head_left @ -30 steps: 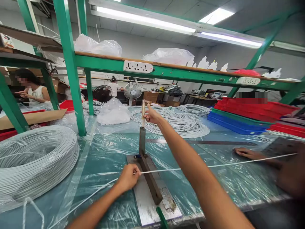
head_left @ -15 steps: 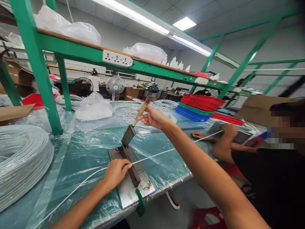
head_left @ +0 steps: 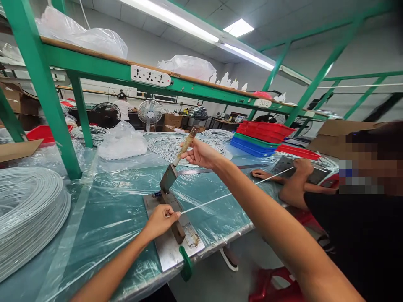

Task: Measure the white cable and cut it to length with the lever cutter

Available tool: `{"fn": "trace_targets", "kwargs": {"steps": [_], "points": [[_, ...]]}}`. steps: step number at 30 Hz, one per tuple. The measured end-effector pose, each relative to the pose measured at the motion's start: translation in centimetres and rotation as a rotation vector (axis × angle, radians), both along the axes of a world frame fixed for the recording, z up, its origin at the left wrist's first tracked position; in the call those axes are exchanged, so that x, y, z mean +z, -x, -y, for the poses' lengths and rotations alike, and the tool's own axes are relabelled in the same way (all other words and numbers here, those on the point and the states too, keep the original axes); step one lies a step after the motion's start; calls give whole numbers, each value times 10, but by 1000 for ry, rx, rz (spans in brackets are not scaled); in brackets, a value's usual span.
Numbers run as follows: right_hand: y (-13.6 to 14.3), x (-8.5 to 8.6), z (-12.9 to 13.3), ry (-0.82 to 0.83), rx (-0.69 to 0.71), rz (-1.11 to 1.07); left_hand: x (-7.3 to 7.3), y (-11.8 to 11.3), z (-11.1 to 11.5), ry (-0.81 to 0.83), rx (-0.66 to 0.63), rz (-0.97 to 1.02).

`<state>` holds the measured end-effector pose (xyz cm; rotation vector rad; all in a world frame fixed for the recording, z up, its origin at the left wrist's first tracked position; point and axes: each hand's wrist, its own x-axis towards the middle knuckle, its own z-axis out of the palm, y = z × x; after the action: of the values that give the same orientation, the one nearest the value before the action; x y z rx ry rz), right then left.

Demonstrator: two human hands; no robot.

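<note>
My left hand (head_left: pixel 163 220) pinches a thin white cable (head_left: pixel 208 202) over the base of a metal lever cutter (head_left: pixel 171 218). The cable runs right to a co-worker's raised hand (head_left: pixel 303 167) and trails down to the lower left. My right hand (head_left: pixel 200 153) grips the raised lever handle (head_left: pixel 188 144), fingers curled at its side. The cutter's metal plate (head_left: pixel 166 258) sits at the table's edge with a green clamp (head_left: pixel 186 264) on it.
A large cable coil (head_left: pixel 28 218) lies at the left. Behind are more coils (head_left: pixel 166 147), a plastic bag (head_left: pixel 122 142) and stacked red and blue trays (head_left: pixel 262 136). A green shelf post (head_left: pixel 50 100) stands at left. A co-worker (head_left: pixel 343 226) sits at the right.
My left hand has shifted slightly right along the cutter with the cable in its fingers. My right hand keeps its hold on the raised handle. The view has moved a little.
</note>
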<state>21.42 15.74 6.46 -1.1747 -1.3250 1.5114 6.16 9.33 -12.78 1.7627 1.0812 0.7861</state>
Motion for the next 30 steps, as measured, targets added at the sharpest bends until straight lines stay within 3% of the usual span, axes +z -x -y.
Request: {"fn": "trace_targets", "kwargs": {"steps": [7, 12, 20, 26, 30], "points": [[-4, -1, 8, 20, 17, 16, -18, -2, -10, 20, 115, -60], [-15, -9, 33, 55, 53, 44, -14, 0, -11, 15, 123, -117], [-33, -37, 81, 77, 71, 4, -6, 11, -8, 72, 52, -138], [-32, -40, 90, 82, 61, -11, -4, 27, -8, 146, 14, -58], [-29, -39, 92, 92, 35, -26, -13, 22, -9, 123, 93, -54]]}}
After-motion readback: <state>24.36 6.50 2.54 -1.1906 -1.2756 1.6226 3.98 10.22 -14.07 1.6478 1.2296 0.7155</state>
